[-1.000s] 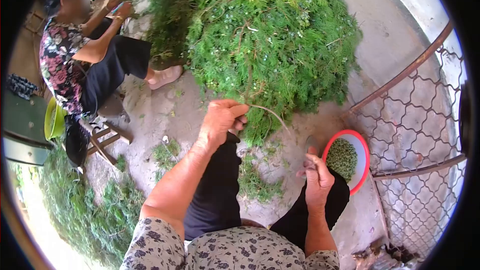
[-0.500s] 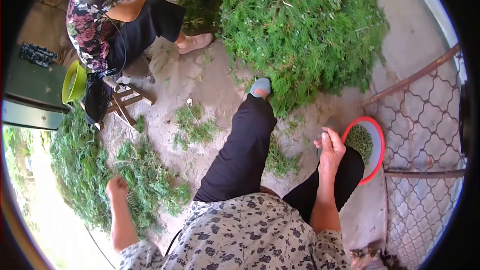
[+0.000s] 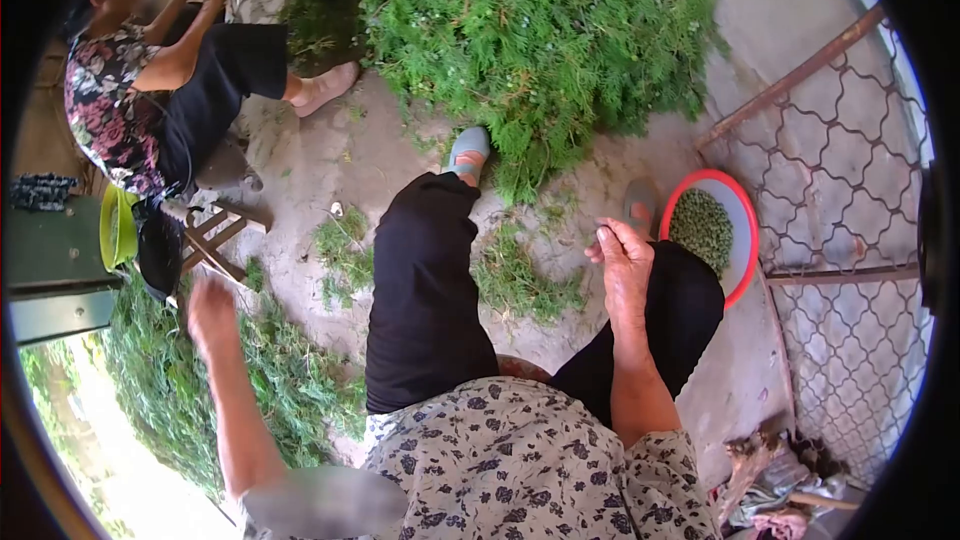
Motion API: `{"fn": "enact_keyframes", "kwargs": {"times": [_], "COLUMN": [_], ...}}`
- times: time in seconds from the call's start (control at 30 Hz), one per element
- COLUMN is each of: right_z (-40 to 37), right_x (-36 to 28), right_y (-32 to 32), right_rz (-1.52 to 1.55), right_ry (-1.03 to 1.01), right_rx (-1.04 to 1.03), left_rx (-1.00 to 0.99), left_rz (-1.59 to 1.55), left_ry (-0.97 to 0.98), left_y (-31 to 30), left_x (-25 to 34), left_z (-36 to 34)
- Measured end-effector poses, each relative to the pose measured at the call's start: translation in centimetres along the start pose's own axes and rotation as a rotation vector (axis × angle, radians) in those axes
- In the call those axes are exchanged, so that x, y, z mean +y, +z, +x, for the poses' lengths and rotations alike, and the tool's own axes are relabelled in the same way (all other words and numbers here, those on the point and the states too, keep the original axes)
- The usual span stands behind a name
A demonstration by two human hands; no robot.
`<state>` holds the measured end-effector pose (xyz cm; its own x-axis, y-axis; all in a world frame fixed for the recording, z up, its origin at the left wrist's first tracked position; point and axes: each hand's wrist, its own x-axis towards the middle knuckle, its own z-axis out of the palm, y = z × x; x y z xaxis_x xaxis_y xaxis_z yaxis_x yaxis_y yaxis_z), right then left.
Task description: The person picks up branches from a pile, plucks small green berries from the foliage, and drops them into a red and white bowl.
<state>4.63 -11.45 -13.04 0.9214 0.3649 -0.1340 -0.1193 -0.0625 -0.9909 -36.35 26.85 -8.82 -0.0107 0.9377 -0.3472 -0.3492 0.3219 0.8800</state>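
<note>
My right hand [image 3: 625, 255] is above my right knee, beside the red-rimmed basin [image 3: 745, 210] that holds small green berries [image 3: 702, 228]. Its fingers are pinched together, and what lies between them is too small to name. Over on the left, my left hand [image 3: 212, 315] is raised above the edge of a heap of cut green branches [image 3: 165, 380]. It is smeared by motion, so its fingers cannot be made out. A large pile of leafy green sprigs with pale berries [image 3: 560, 40] lies in front of my feet.
At the upper left a person [image 3: 130, 90] sits with both hands raised, near a wooden stool [image 3: 215, 240] and a yellow-green basin [image 3: 118, 228]. A metal lattice [image 3: 830, 170] stands on the right. Loose sprigs [image 3: 520, 275] lie between my legs.
The view has shifted, so the person and pile appear farther left. My left hand has moved forward, away from my body. My right hand remains pinched near the basin.
</note>
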Motion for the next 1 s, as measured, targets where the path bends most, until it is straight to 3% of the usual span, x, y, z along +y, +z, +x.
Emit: {"fn": "enact_keyframes", "kwargs": {"times": [0.03, 0.07, 0.13, 0.23, 0.3, 0.37, 0.63, 0.8, 0.93, 1.0], "right_z": [0.2, 0.3, 1.1, 2.7, 4.4, 7.2, 20.2, 29.2, 36.3, 40.5], "right_x": [-0.2, -0.5, -0.8, 0.3, 1.6, 3.2, 4.4, 2.3, -1.4, -2.4], "right_y": [-0.2, -0.4, -0.7, -0.6, -0.2, 0.5, 3.3, 4.7, 7.2, 8.5], "right_rz": [-0.003, -0.016, -0.033, 0.035, 0.096, 0.209, 0.154, 0.064, -0.033, -0.316], "right_ry": [-0.001, 0.036, 0.055, 0.179, 0.261, 0.407, 0.322, 0.208, 0.098, -0.117], "right_rx": [0.012, 0.048, 0.100, 0.110, 0.101, 0.087, 0.199, 0.192, 0.161, 0.172], "left_rx": [-0.202, -0.288, -0.429, -0.666, -0.656, -0.759, -0.833, -0.858, -0.762, -0.735], "left_rz": [0.233, -0.016, -0.055, -0.055, -0.019, 0.035, 0.299, 0.276, 0.220, 0.242], "left_ry": [0.056, -0.090, -0.175, -0.260, -0.405, -0.572, -0.688, -0.693, -0.768, -0.792], "left_y": [5.9, 12.6, 22.2, 32.0, 36.5, 38.8, 40.6, 42.8, 43.5, 43.6], "left_x": [-2.8, -4.8, -8.5, -14.3, -17.5, -19.7, -21.0, -19.9, -19.9, -19.6], "left_z": [-1.0, -2.1, -5.2, -8.6, -11.3, -13.4, -15.3, -14.4, -14.1, -14.3]}}
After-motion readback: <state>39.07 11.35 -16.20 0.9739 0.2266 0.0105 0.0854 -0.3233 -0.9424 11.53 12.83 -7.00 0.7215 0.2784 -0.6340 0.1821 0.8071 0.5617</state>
